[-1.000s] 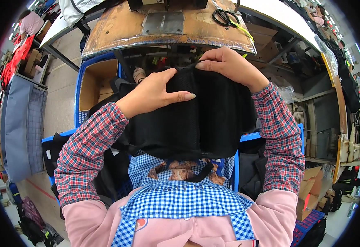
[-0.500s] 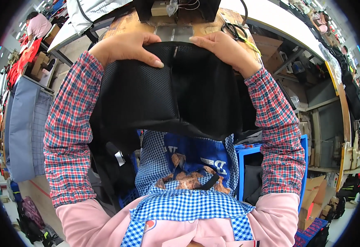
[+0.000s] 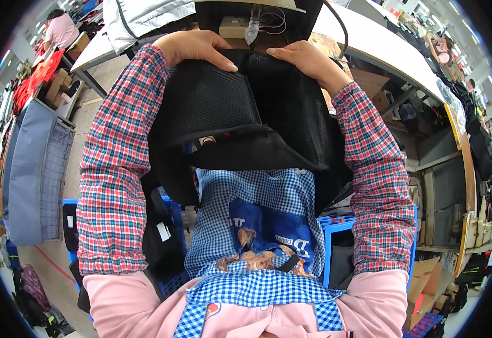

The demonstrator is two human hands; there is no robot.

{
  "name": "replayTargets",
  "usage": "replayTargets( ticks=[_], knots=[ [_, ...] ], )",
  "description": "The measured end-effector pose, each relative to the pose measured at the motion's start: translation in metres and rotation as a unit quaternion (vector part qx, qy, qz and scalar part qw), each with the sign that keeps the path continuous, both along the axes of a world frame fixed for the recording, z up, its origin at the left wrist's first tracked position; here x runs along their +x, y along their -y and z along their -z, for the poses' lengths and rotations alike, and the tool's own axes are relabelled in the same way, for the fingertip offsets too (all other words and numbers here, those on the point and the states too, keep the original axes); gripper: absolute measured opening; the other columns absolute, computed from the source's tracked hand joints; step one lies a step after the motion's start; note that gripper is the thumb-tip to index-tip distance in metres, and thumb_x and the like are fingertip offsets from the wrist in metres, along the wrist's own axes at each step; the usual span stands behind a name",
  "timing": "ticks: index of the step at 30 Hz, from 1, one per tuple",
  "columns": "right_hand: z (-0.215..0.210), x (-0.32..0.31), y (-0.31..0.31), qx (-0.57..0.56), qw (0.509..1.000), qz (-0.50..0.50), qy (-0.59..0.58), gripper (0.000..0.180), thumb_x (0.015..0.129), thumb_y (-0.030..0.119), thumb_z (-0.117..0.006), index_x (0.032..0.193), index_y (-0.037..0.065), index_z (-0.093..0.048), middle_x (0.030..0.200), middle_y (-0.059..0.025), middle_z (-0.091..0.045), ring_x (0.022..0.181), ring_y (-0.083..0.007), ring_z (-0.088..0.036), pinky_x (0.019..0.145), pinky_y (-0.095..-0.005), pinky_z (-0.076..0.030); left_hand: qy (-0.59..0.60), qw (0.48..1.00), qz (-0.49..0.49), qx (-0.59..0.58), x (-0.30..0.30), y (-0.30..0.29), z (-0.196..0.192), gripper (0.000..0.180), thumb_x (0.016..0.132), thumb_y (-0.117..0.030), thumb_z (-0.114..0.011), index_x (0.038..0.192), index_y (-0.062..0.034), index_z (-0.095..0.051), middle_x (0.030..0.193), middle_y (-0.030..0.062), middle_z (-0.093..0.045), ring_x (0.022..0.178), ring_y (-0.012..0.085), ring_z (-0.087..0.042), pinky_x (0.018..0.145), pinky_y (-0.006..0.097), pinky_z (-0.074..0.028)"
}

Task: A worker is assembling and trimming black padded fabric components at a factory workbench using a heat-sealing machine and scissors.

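Note:
A black fabric piece with a mesh surface (image 3: 212,104) hangs between my two hands, above my lap. My left hand (image 3: 198,48) grips its upper edge left of the middle, thumb on the near side. On the other side, my right hand (image 3: 308,59) pinches the same upper edge, thumb toward the centre. A seam or fold runs down the middle of the piece, and its lower part hangs in a loose flap. Fingers behind the fabric are hidden. Just beyond it stands a dark machine (image 3: 240,28) with a clear part and thin wires.
Blue plastic crates (image 3: 327,225) stand on both sides of my lap, with black fabric in and over them. A white table (image 3: 392,42) runs off to the far right. Cardboard boxes (image 3: 426,281) lie low on the right. A seated person (image 3: 61,28) is at the far left.
The black fabric and both hands have risen closer to the machine, covering the wooden surface there. The lower flap has swung open, showing a gap. My view has shifted slightly.

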State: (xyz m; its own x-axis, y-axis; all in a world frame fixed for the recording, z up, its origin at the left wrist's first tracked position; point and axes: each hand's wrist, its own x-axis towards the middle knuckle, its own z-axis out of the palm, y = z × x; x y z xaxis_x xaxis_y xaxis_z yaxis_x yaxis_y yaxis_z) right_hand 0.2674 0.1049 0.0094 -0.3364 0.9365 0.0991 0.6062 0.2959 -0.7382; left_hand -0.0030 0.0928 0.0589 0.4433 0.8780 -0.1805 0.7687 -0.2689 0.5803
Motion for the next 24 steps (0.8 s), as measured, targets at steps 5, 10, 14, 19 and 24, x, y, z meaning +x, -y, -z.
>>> replayTargets(
  ticks=[5, 10, 14, 19, 24],
  knots=[
    [0.004, 0.000, -0.013, 0.010, 1.000, 0.008, 0.027, 0.045, 0.093, 0.045, -0.065, 0.101, 0.003, -0.077, 0.093, -0.0161, -0.073, 0.081, -0.0266, -0.068, 0.084, -0.0341, -0.052, -0.016, 1.000, -0.020, 0.000, -0.003, -0.014, 0.009, 0.097, 0.067, -0.047, -0.088, 0.137, 0.0089, -0.050, 0.131, 0.0265, -0.059, 0.120, 0.0350, -0.059, 0.107, 0.033, -0.043],
    [0.007, -0.001, -0.018, 0.038, 0.999, -0.001, 0.033, 0.043, 0.094, 0.042, -0.066, 0.107, 0.002, -0.075, 0.086, -0.0076, -0.074, 0.075, -0.0142, -0.069, 0.076, -0.0247, -0.054, -0.019, 1.000, -0.020, 0.005, -0.005, -0.022, 0.015, 0.095, 0.068, -0.050, -0.087, 0.137, 0.0058, -0.053, 0.132, 0.0259, -0.058, 0.120, 0.0360, -0.059, 0.108, 0.035, -0.042],
    [0.002, -0.003, -0.020, 0.045, 0.998, -0.004, 0.045, 0.043, 0.094, 0.042, -0.066, 0.104, 0.002, -0.076, 0.083, -0.0068, -0.074, 0.072, -0.0130, -0.068, 0.074, -0.0242, -0.053, -0.024, 0.999, -0.018, 0.044, -0.008, -0.021, 0.013, 0.094, 0.069, -0.052, -0.085, 0.138, 0.0036, -0.053, 0.133, 0.0259, -0.057, 0.119, 0.0369, -0.060, 0.109, 0.036, -0.042],
    [-0.004, -0.005, -0.005, 0.085, 0.996, -0.027, 0.018, 0.042, 0.093, 0.042, -0.068, 0.102, 0.002, -0.077, 0.080, -0.0060, -0.073, 0.069, -0.0112, -0.066, 0.069, -0.0241, -0.052, -0.026, 0.998, -0.007, 0.052, -0.008, -0.017, 0.010, 0.091, 0.071, -0.051, -0.084, 0.137, 0.0037, -0.054, 0.132, 0.0259, -0.058, 0.119, 0.0370, -0.060, 0.111, 0.037, -0.040],
    [0.003, -0.001, -0.018, 0.095, 0.995, -0.020, -0.008, 0.044, 0.092, 0.044, -0.069, 0.099, 0.002, -0.077, 0.078, -0.0062, -0.073, 0.066, -0.0111, -0.065, 0.066, -0.0243, -0.051, -0.012, 0.998, -0.003, 0.063, -0.009, -0.021, 0.010, 0.088, 0.072, -0.052, -0.083, 0.135, 0.0031, -0.056, 0.129, 0.0250, -0.060, 0.117, 0.0362, -0.061, 0.111, 0.037, -0.040]
  ],
)
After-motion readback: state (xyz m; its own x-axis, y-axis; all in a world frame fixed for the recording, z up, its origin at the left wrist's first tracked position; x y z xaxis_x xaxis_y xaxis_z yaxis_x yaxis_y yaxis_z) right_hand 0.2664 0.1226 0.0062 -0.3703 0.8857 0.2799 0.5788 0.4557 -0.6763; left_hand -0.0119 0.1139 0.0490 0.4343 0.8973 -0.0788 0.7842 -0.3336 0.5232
